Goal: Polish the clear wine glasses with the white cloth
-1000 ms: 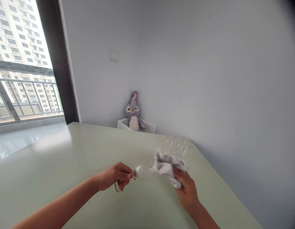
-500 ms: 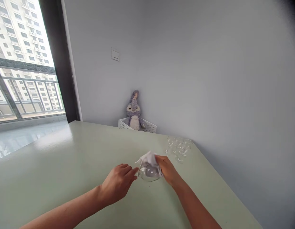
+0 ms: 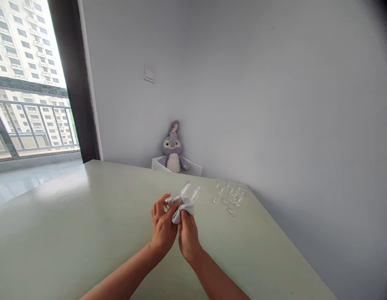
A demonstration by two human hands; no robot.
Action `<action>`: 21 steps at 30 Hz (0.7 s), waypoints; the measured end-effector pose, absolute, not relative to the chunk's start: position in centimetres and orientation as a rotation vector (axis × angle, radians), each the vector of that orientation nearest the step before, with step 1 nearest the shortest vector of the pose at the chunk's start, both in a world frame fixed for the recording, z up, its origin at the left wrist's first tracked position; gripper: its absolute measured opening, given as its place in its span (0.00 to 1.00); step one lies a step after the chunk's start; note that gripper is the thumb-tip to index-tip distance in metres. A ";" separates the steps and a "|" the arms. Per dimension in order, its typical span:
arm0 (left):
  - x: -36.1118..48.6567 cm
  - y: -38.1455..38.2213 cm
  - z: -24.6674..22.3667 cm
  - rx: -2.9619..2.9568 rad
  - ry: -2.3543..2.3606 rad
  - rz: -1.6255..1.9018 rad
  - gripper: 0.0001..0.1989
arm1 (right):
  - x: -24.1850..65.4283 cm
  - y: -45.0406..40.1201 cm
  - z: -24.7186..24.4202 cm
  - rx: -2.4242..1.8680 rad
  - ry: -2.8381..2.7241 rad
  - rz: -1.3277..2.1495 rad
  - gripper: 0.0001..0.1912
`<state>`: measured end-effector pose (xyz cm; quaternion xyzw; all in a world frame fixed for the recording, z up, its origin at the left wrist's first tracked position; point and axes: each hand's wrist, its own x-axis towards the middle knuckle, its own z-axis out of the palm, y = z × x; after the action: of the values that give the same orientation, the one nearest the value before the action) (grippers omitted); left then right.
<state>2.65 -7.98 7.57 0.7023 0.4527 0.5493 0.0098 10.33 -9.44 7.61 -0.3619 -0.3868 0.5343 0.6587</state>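
You've got the glass (image 3: pixel 189 193) lifted clear of the surface (image 3: pixel 87 225) mid-span, toward its far edge, bowl tilted away, left hand (image 3: pixel 163 223) and right hand (image 3: pixel 187 233) both clamped on the cloth (image 3: pixel 181 210) bunched round its lower part, so padded grip, rim free.

A white cloth (image 3: pixel 181 210) wraps a clear glass (image 3: pixel 190 193) over a pale green table (image 3: pixel 87 216), near a grey-and-white plush (image 3: pixel 172 146) in a white perforated basket (image 3: pixel 193 168).
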 end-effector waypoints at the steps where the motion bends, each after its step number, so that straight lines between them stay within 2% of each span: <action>1: 2.4 -8.0 7.6 2.198 1.406 1.655 0.13 | 10.7 -9.2 7.4 -0.864 -0.904 1.182 0.20; 6: 1.0 -6.5 8.8 1.700 1.046 1.258 0.15 | 12.3 -8.3 7.7 -1.020 -0.998 1.201 0.20; 10: 0.9 -5.4 9.5 1.243 0.811 1.088 0.26 | 12.1 -8.1 7.7 -1.056 -1.115 1.302 0.21; 17: 1.1 -5.8 9.4 1.108 0.904 1.346 0.24 | 15.0 -6.2 6.4 -1.123 -0.781 1.228 0.19; 21: 1.3 -6.2 9.8 1.138 0.897 1.647 0.23 | 16.5 -6.7 6.9 -0.999 -0.638 1.547 0.22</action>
<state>1.27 -6.21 9.80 0.4618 0.3638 0.6680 0.4564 16.47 -6.71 6.86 -0.4240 -0.2709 0.6567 0.5617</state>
